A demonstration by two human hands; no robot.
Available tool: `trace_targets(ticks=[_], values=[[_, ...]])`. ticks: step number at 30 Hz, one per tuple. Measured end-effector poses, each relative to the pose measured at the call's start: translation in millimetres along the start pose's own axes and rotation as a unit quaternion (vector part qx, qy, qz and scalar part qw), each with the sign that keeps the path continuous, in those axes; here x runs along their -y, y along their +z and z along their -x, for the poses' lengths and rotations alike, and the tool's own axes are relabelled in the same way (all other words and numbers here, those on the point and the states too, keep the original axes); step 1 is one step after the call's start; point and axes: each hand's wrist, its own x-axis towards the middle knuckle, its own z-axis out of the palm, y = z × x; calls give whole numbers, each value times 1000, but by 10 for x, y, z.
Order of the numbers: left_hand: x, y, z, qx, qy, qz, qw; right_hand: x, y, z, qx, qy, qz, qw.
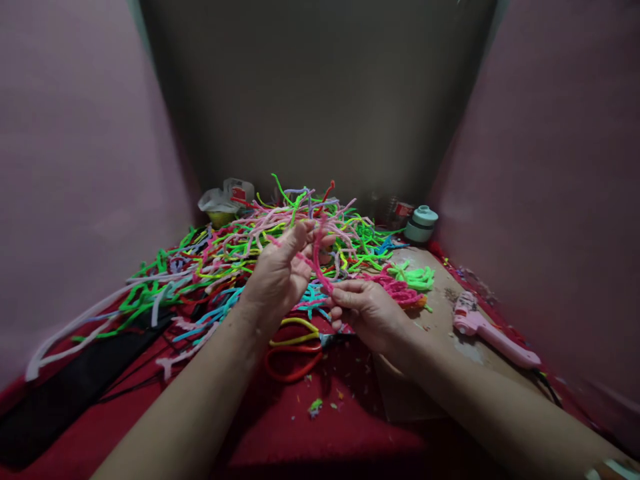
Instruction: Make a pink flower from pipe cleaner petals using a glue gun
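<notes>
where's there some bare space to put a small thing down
Mainly the red cloth in front of the scissors and scraps, toward the near edge. A smaller patch of board, with some crumbs, lies between the green bundle and the glue gun. Crowded: the heap of fuzzy stems behind the left hand.

The heap of pipe cleaners point(245, 241) sprawls over the surface point(320, 443), before the back wall point(325, 93). I see scissors point(324, 341) lying in front of it. On the right lies a board point(444, 283), a glue gun point(493, 337) toward its right edge and a jar point(421, 225) near its far end. Behind the heap's left side sits a container point(239, 190).
</notes>
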Motion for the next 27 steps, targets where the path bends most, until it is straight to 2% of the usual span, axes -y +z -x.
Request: trace_targets(ticks=[2,3,5,7,11,16,20,27], values=[[34,-68,25,27,-65,-111,991,22,-14,-14,-12,-31,0,999],[49,-99,36,41,-98,-187,977,25,-29,-24,-13,-46,2,999],[66,-138,51,46,-111,-316,941,18,-69,-45,-8,-61,8,998],[63,-144,55,34,-95,-384,918,3,-112,-61,4,-53,17,998],[43,-118,51,32,-107,-396,912,-2,-150,-64,30,14,67,997],[46,-87,69,26,-60,-405,912,25,-106,-31,10,-13,129,992],[42,-81,68,24,-67,-427,901,12,-109,-33,27,36,99,994],[92,-241,-5,18,-117,-379,918,-14,-180,-98,82,69,-44,993]])
